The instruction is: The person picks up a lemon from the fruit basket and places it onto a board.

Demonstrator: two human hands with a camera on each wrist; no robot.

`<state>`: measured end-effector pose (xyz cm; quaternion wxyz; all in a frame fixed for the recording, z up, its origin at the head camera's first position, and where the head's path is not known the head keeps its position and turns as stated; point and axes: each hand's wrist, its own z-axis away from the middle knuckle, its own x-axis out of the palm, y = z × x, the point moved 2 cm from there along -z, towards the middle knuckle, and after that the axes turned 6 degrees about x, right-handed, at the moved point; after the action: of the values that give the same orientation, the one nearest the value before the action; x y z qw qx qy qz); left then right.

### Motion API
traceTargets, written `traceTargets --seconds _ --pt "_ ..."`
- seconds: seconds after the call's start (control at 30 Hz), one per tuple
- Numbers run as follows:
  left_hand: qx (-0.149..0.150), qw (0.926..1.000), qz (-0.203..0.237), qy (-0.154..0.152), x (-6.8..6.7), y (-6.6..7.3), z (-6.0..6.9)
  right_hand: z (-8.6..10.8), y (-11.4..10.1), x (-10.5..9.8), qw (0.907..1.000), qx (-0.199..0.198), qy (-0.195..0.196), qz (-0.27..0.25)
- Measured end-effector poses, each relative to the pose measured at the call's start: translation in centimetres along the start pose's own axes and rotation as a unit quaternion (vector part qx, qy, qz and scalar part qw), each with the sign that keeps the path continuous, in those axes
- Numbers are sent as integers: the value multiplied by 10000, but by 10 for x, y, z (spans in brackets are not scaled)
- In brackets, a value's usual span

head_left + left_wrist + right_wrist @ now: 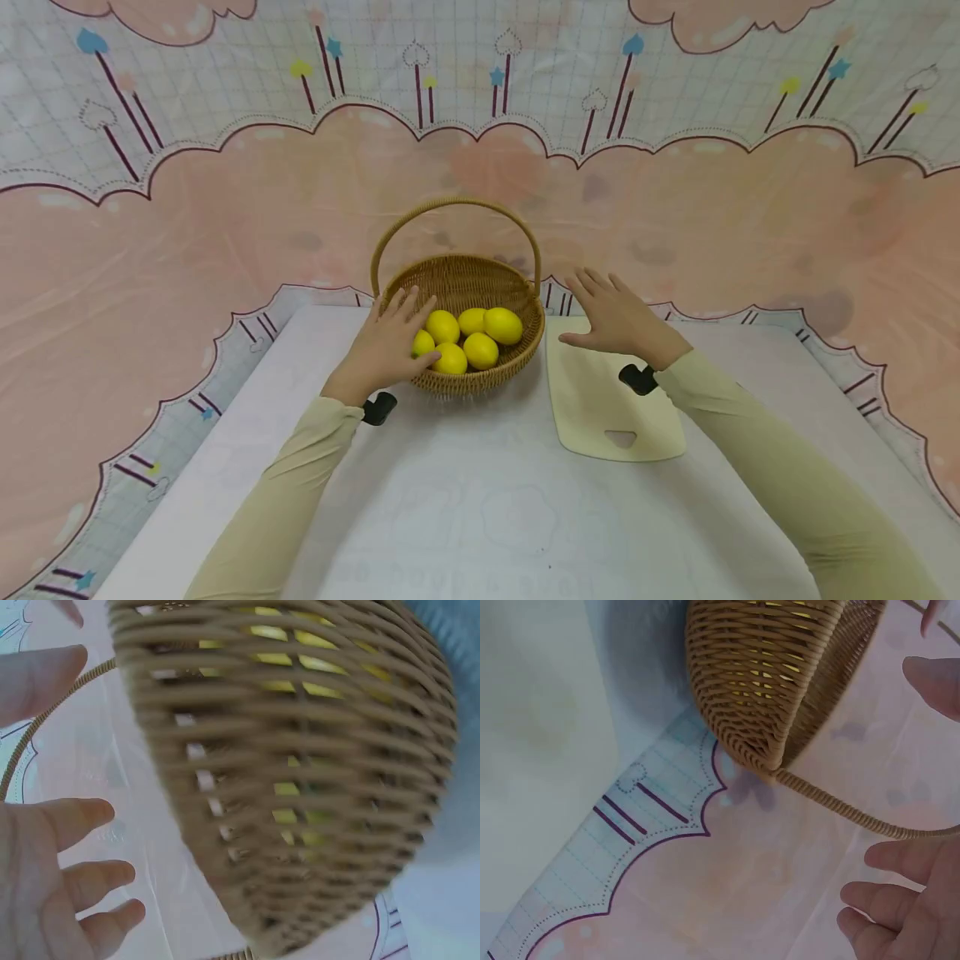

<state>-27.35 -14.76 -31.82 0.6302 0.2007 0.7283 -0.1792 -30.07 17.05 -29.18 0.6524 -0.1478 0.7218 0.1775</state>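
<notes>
A wicker basket (pixel 480 385) with a tall arched handle stands at the back of the table, holding several yellow lemons (pixel 481 351). My left hand (pixel 386 346) hovers at the basket's left front rim, fingers spread and straight, holding nothing; from above it hides part of the rim and a lemon. In the left wrist view the woven side (pixel 300 750) fills the middle, with spread fingers apart from it. My right hand (pixel 611 317) hangs above the cutting board, right of the basket, fingers extended with nothing in them. The right wrist view shows that hand's fingers (pixel 896 904) near the handle.
A cream cutting board (pixel 592 408) with a small triangular hole lies flat to the basket's right. The white table (pixel 480 517) meets a pink and white patterned cloth (pixel 675 217) behind. Each wrist carries a black camera mount (pixel 380 408).
</notes>
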Motion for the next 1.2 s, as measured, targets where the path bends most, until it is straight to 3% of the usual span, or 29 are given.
traceTargets --seconds 0.2,0.37,0.5,0.6,0.73,0.9,1.07,1.2 --pt "166 9998 112 19 2 -13 6 -13 -4 -9 9996 -264 -102 -38" --pt "420 9991 15 77 4 -23 12 -29 -9 -12 9982 -327 -216 -457" --pt "604 9977 -113 301 4 -30 18 -44 -13 -13 9936 -332 -452 -984" --pt "653 9955 -125 670 2 -37 23 -53 -15 -15 9865 -394 -628 -1462" --pt "428 9927 70 1128 -1 -47 26 -62 -17 -17 9775 -444 -695 -1942" --pt "-192 9848 531 1645 -3 -61 28 -66 -19 -22 9761 -305 -685 -2038" --pt "-630 9662 1278 2149 -6 -72 26 -68 -20 -24 9741 -336 -683 -2129" --pt "-842 9508 1983 2228 -9 -77 21 -69 -21 -23 9720 -359 -627 -2237"
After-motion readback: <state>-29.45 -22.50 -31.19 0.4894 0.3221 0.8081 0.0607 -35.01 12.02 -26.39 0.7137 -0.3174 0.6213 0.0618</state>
